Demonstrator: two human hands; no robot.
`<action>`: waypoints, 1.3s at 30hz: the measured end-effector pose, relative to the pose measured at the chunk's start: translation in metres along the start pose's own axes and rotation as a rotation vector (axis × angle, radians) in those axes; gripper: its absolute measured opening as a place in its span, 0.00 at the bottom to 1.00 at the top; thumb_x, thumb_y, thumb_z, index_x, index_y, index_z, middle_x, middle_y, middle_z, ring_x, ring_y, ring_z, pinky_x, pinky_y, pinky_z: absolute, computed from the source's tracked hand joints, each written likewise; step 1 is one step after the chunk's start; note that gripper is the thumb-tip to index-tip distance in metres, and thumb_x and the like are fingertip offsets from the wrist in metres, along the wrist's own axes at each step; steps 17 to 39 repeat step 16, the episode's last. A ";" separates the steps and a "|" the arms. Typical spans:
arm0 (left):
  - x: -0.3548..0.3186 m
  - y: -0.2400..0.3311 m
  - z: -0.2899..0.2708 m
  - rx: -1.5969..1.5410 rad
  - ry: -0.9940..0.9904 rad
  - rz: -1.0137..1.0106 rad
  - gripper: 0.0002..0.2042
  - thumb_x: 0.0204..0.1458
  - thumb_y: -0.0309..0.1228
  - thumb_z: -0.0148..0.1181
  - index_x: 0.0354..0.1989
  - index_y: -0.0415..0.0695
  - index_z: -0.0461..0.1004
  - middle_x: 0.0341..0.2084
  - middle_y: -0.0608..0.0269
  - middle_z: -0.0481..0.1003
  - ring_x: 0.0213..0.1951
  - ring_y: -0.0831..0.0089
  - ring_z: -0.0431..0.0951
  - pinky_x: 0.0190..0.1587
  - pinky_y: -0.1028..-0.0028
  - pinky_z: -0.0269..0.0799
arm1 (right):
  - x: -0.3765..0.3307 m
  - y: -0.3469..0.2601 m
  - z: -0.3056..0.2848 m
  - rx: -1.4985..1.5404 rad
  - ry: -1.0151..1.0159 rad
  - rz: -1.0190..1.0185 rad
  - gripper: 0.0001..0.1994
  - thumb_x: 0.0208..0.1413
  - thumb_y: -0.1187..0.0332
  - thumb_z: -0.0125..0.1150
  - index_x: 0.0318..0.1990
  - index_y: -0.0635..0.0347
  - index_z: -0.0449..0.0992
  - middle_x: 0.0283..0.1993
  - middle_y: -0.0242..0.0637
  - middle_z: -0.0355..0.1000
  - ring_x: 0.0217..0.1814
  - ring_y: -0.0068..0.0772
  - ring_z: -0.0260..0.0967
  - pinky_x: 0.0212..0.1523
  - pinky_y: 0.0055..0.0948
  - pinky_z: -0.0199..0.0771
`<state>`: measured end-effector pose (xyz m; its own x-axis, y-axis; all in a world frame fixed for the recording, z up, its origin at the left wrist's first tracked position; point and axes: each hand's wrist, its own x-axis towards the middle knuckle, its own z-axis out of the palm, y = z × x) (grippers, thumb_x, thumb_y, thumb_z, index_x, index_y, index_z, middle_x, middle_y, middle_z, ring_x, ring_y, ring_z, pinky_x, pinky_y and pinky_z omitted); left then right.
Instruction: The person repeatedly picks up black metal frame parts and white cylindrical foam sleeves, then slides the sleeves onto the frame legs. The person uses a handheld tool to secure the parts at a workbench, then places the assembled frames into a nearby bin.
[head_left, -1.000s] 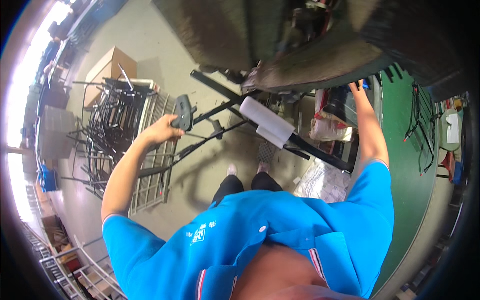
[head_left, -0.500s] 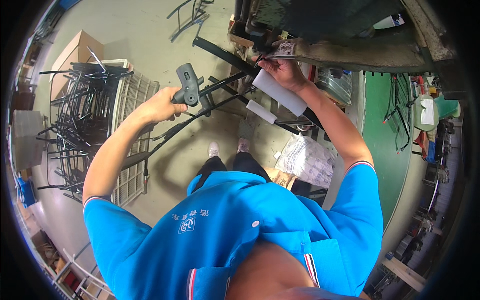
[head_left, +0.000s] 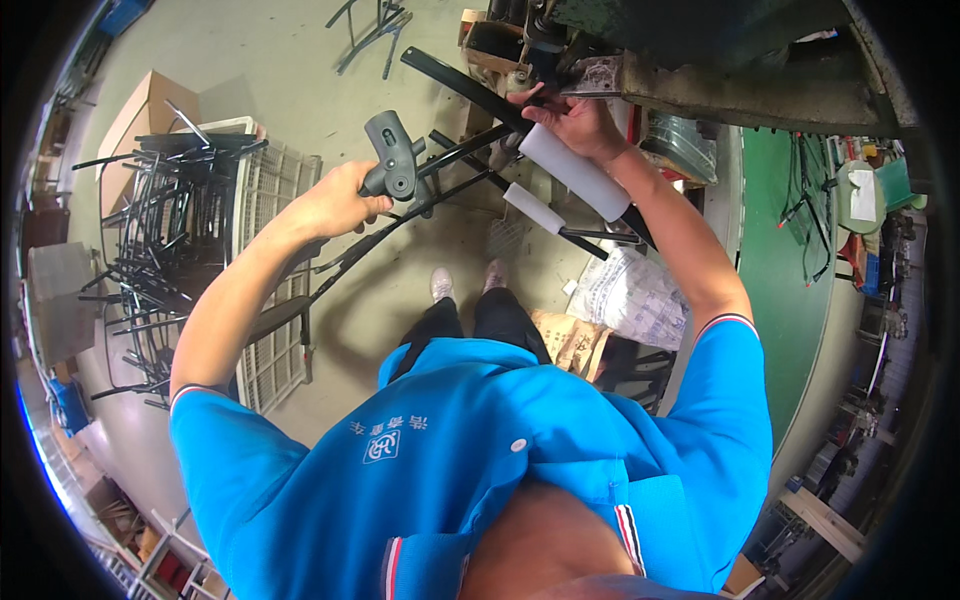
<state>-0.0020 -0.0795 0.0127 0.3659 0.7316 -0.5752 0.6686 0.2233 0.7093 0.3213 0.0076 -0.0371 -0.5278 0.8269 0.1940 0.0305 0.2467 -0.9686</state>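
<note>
My left hand (head_left: 352, 198) is closed around the stem of a grey plastic joint piece (head_left: 393, 150) with a slotted socket. That piece sits on a frame of black tubes (head_left: 462, 88) which cross in front of me, held up off the floor. A white foam sleeve (head_left: 574, 170) covers one thick tube, and a smaller white sleeve (head_left: 534, 208) wraps a thinner one. My right hand (head_left: 582, 128) is at the upper end of the large sleeve, close under a machine's edge. Its fingers are bent together around a small dark part that I cannot make out.
A large worn machine (head_left: 720, 100) overhangs the upper right. To the left, a white wire crate (head_left: 275, 200) stands by piled black tube frames (head_left: 175, 260) and a cardboard box (head_left: 150, 120). Sacks (head_left: 635, 295) lie right of my feet; beyond runs a green surface (head_left: 780, 300).
The whole view has shifted, so frame, hands and feet all appear slightly higher and further right. My left hand keeps its grip on the joint piece. The right fingers have moved slightly.
</note>
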 end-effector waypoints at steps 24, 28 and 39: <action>-0.003 0.018 0.003 -0.021 0.027 -0.133 0.04 0.51 0.25 0.55 0.34 0.41 0.67 0.16 0.69 0.66 0.17 0.82 0.66 0.19 0.78 0.63 | -0.057 -0.059 0.017 -0.927 -0.010 0.181 0.47 0.40 0.70 0.64 0.68 0.42 0.42 0.39 0.53 0.68 0.33 0.52 0.70 0.34 0.42 0.73; -0.003 0.018 0.003 -0.021 0.027 -0.133 0.04 0.51 0.25 0.55 0.34 0.41 0.67 0.16 0.69 0.66 0.17 0.82 0.66 0.19 0.78 0.63 | -0.057 -0.059 0.017 -0.927 -0.010 0.181 0.47 0.40 0.70 0.64 0.68 0.42 0.42 0.39 0.53 0.68 0.33 0.52 0.70 0.34 0.42 0.73; -0.003 0.018 0.003 -0.021 0.027 -0.133 0.04 0.51 0.25 0.55 0.34 0.41 0.67 0.16 0.69 0.66 0.17 0.82 0.66 0.19 0.78 0.63 | -0.057 -0.059 0.017 -0.927 -0.010 0.181 0.47 0.40 0.70 0.64 0.68 0.42 0.42 0.39 0.53 0.68 0.33 0.52 0.70 0.34 0.42 0.73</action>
